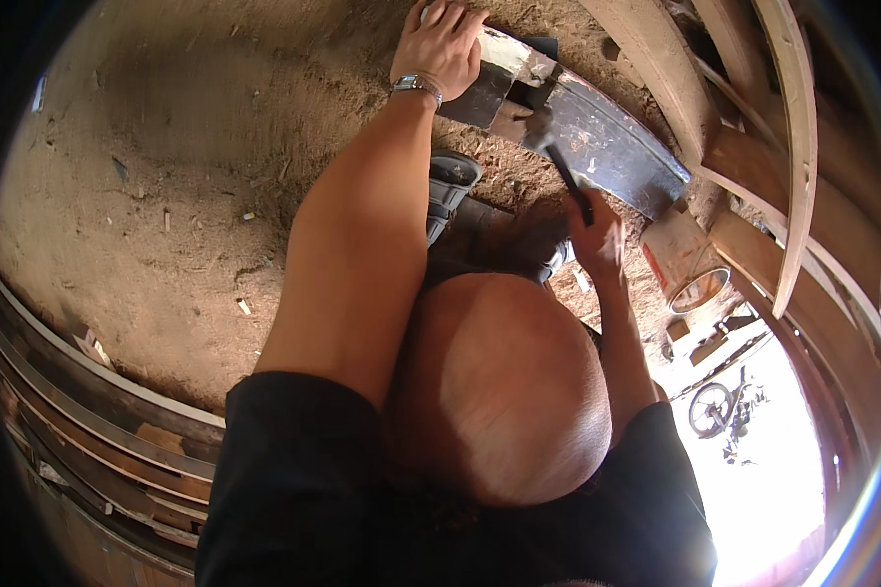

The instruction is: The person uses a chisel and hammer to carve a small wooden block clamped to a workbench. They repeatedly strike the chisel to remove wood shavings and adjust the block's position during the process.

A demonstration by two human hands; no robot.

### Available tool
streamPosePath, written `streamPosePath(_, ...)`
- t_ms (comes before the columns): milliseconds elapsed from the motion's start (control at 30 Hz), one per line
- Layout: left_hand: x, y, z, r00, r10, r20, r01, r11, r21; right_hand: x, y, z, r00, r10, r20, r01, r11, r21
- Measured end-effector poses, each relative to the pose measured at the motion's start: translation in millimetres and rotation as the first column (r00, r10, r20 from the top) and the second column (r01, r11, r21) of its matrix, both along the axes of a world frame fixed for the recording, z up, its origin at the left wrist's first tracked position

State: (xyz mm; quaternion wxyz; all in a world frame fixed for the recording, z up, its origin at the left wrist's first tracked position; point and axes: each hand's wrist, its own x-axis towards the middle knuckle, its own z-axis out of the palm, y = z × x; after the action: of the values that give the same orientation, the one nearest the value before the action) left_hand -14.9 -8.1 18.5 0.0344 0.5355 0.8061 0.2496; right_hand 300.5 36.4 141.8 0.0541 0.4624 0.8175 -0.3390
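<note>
A long, dark, worn panel [612, 132] lies across the dirt floor at the far side, its paint scuffed and pale in places. My left hand [440, 49], with a metal-banded watch [418, 86] on the wrist, grips the panel's left end; part of its fingers is cut off by the top edge. In my right hand [597, 235] is a hammer [569, 171] by its dark handle. The hammer's head, slightly blurred, is over a brownish gap near the panel's middle; whether it touches cannot be told. A dark square piece [482, 98] is beside my left hand.
My bare knee fills the centre, with a sandalled foot [450, 181] beyond it. To the right a pale bucket [685, 262] lies tipped near curved wooden boards [798, 147]. Stacked timber [117, 391] lines the lower left. A wheel [712, 409] shows in a bright opening.
</note>
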Motion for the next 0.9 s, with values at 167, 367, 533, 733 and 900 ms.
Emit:
streamPosePath(167,-1.0,5.1,-6.4,1.0,-0.019,-0.006,0.018,0.998,-0.067,8.1,21.4,10.1,0.905,0.403,0.134,-0.386,0.913,-0.132)
streamPosePath(367,2.3,5.7,1.5,0.999,-0.031,0.011,0.031,0.999,-0.044,2.5,57.9,5.7,0.664,0.744,0.071,-0.747,0.66,0.077)
streamPosePath(533,-1.2,3.3,0.9,1.0,-0.01,-0.004,0.01,0.999,-0.052,-46.0,101.2,-3.6,0.753,0.46,0.471,-0.535,0.844,0.029)
streamPosePath(733,-0.1,4.3,5.2,0.999,-0.031,-0.014,0.03,0.995,-0.091,-25.4,75.7,0.9,0.787,0.611,0.091,-0.616,0.764,0.192)
streamPosePath(900,0.3,3.0,-3.0,0.999,-0.016,-0.03,0.015,0.999,-0.049,-32.9,98.9,-0.3,0.677,0.643,0.358,-0.709,0.7,0.085)
